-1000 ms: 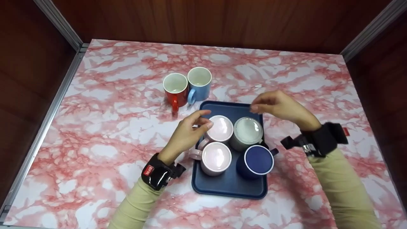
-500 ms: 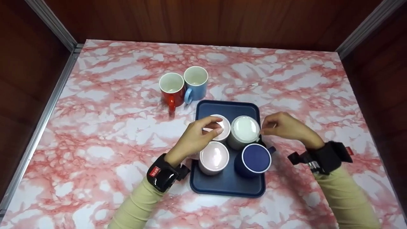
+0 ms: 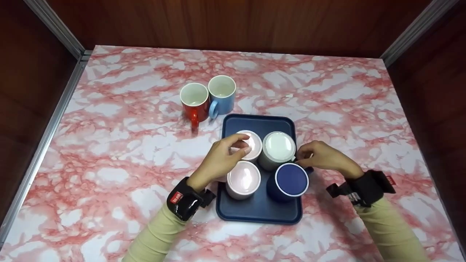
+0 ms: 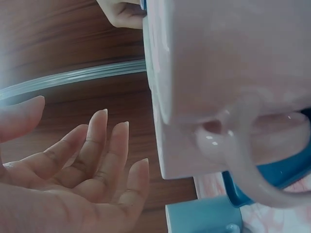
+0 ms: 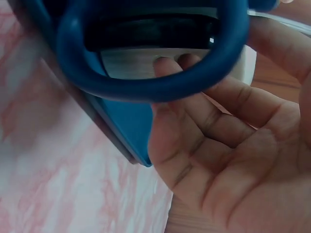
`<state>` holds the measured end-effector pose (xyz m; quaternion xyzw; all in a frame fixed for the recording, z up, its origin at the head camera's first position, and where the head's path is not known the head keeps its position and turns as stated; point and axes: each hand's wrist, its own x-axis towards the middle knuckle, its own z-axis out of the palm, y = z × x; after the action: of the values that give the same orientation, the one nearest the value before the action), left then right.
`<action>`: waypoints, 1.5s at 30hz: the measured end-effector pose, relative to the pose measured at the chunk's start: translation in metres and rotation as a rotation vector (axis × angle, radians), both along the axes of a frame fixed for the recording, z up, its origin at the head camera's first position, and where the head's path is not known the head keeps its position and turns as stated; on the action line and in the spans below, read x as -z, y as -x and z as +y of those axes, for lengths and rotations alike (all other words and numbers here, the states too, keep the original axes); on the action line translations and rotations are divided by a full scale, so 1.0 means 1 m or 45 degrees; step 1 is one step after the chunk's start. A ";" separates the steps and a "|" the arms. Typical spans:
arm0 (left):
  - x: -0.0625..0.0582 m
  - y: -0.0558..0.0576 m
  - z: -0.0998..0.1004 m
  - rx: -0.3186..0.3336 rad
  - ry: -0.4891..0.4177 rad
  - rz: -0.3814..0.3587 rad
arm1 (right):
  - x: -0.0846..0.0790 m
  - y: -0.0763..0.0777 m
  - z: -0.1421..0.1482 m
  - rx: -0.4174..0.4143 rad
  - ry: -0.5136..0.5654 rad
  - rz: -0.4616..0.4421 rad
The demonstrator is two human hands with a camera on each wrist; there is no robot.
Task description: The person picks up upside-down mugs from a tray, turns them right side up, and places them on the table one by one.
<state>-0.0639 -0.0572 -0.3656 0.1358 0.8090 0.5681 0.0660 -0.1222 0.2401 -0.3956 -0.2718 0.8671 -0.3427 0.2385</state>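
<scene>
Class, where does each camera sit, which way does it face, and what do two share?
Head: worn on the head, facing forward and down at the tray; both sleeves, left grip and right grip show.
Left wrist: on that wrist, facing the pink mugs; left grip shows, with part of the right.
Right wrist: on that wrist, facing the dark blue handle; right grip shows.
Head and right wrist share the tray.
</scene>
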 end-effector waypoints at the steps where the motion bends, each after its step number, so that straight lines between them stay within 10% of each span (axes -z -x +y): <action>1: 0.001 0.000 -0.001 -0.007 0.008 0.005 | 0.001 0.000 0.000 0.009 -0.003 0.003; 10: 0.006 -0.002 -0.007 -0.078 0.141 0.139 | 0.001 -0.004 -0.003 0.037 0.003 0.103; 45: 0.008 -0.002 -0.008 -0.099 0.134 0.091 | -0.001 -0.002 -0.028 0.053 -0.281 0.510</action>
<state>-0.0615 -0.0649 -0.3741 0.1208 0.8442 0.5218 0.0218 -0.1204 0.2122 -0.3948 -0.2887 0.9348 -0.1898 0.0828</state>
